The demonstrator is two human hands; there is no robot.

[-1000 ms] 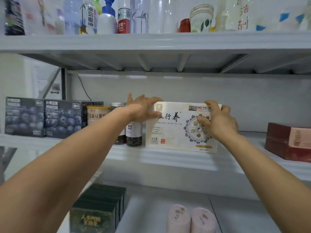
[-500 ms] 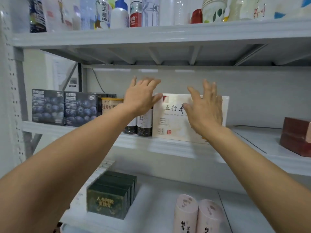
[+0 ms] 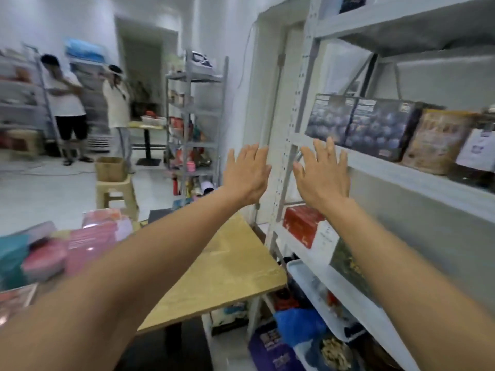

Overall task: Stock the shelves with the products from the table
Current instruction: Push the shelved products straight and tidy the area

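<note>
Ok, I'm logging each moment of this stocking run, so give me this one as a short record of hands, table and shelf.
left hand: open, fingers spread, holding nothing
right hand: open, fingers spread, holding nothing
table: wooden top, pink boxes on its left part
shelf: dark boxes and a tan pack on the middle level
background: two people standing by far racks
stage: both hands free for the next product

Left grip [image 3: 247, 174] and right grip [image 3: 322, 178] raised, fingers spread, empty, shelf post [image 3: 297, 103] between them, wooden table [image 3: 227, 263] below
</note>
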